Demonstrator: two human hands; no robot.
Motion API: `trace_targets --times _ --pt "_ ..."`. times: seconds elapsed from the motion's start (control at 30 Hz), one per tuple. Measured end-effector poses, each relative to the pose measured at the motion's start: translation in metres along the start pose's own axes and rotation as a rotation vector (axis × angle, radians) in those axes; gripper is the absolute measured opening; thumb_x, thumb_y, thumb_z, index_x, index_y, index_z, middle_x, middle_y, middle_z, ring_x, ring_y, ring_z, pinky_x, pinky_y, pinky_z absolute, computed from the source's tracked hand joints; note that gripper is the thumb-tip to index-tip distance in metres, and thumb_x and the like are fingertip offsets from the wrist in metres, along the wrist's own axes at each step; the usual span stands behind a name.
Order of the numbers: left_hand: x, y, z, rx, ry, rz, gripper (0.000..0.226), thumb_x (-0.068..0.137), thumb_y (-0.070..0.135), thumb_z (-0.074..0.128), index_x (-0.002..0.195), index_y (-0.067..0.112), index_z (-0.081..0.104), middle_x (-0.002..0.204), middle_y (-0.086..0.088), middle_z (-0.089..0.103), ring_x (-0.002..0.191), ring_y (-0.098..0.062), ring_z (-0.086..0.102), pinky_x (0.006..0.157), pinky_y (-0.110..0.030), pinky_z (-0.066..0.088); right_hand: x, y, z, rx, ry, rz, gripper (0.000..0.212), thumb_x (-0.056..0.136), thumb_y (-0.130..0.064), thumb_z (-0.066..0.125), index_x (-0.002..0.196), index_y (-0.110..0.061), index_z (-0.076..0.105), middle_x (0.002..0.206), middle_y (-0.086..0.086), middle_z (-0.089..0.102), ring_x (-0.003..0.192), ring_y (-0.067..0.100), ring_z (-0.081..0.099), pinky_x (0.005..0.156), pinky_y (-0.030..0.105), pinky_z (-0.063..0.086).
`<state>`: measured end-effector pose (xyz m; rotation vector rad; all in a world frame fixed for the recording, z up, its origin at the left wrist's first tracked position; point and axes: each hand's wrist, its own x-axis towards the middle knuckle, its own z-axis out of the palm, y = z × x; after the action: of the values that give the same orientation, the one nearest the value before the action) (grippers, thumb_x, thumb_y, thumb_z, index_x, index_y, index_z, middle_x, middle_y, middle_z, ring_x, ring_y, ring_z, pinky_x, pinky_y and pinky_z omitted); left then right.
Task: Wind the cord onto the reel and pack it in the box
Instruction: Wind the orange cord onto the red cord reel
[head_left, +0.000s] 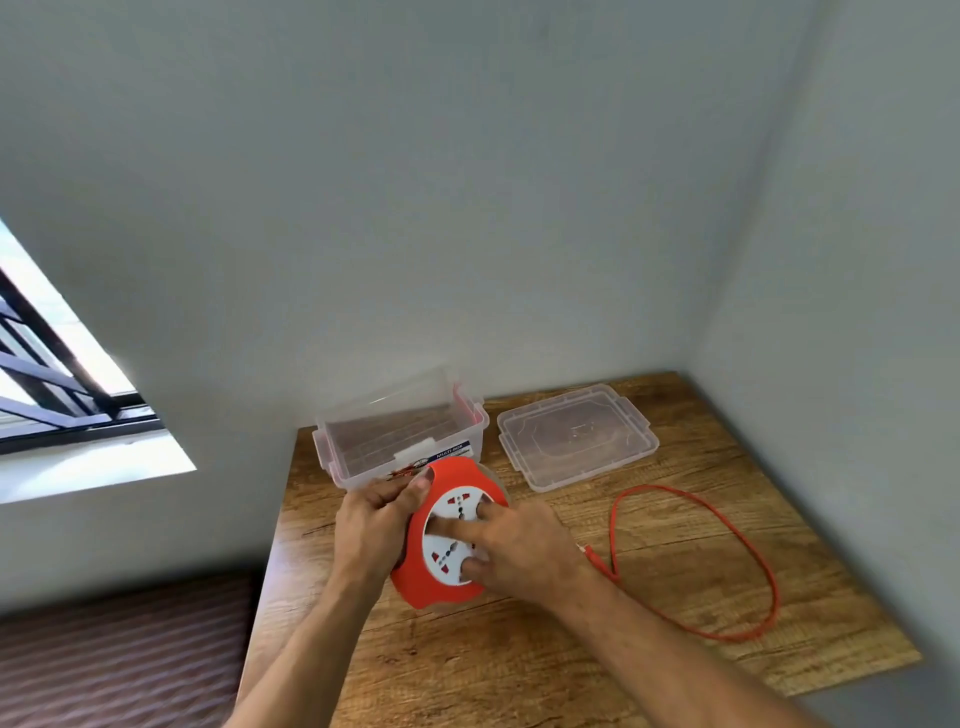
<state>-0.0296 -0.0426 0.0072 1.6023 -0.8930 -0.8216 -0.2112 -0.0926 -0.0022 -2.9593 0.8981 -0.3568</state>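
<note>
An orange reel (423, 587) with a white socket face stands tilted on the wooden table (519, 665). My left hand (370, 525) grips its left rim. The fingers of my right hand (519, 551) press flat on the white socket face. A loose orange cord (748, 551) lies in a wide loop on the table to the right, its plug end near my right wrist. Just behind the reel, a clear plastic box (400, 436) stands open and holds nothing.
The box's clear lid (576, 436) lies flat to the right of the box. Walls close the table's far side and right side. A window (57, 374) is at the left, and the floor lies below the table's left edge.
</note>
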Motion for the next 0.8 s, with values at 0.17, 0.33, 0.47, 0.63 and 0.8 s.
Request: trace_targets --times 0.17,0.33,0.47,0.63,0.8 --pt "-0.004 -0.006 0.001 -0.149 0.027 0.000 0.029 0.077 0.047 0.076 0.092 0.023 0.085 0.086 -0.008 0.082 0.081 -0.030 0.079 0.072 -0.048 0.064 0.004 -0.007 0.009 0.098 0.126 0.210 0.067 0.085 -0.059 0.052 0.147 -0.046 0.029 0.109 0.007 0.073 0.091 0.026 0.071 0.074 0.040 0.058" --pt "-0.008 -0.014 0.004 -0.215 0.079 0.063 0.036 0.077 0.052 0.075 0.099 0.025 0.084 0.101 -0.017 0.076 0.095 -0.032 0.075 0.082 -0.052 0.062 0.008 -0.021 0.013 0.326 0.208 0.498 0.078 0.076 -0.064 0.060 0.147 -0.042 0.037 0.117 0.002 0.072 0.095 0.021 0.071 0.077 0.036 0.062" --pt "-0.015 -0.016 0.009 -0.214 0.142 0.093 0.039 0.077 0.050 0.075 0.105 0.025 0.083 0.093 0.005 0.073 0.090 -0.012 0.070 0.083 -0.040 0.058 0.011 -0.029 0.017 0.636 0.230 0.695 0.079 0.074 -0.058 0.069 0.146 -0.039 0.043 0.126 -0.002 0.068 0.102 0.017 0.068 0.072 0.025 0.059" --pt "-0.029 -0.024 0.022 -0.207 0.184 0.129 0.026 0.078 0.042 0.076 0.103 0.036 0.077 0.094 0.020 0.069 0.095 0.000 0.067 0.075 -0.016 0.055 0.021 -0.028 0.018 0.974 0.340 0.901 0.069 0.079 -0.048 0.076 0.141 -0.032 0.050 0.129 -0.006 0.062 0.101 0.009 0.057 0.070 0.014 0.044" --pt "-0.033 -0.031 0.027 -0.175 0.164 0.180 0.025 0.087 0.020 0.077 0.107 0.035 0.076 0.102 0.019 0.068 0.103 -0.003 0.067 0.083 -0.024 0.058 0.027 -0.030 0.020 1.363 0.296 1.126 0.065 0.084 -0.040 0.075 0.141 -0.033 0.044 0.127 -0.003 0.059 0.094 0.017 0.058 0.060 0.024 0.054"
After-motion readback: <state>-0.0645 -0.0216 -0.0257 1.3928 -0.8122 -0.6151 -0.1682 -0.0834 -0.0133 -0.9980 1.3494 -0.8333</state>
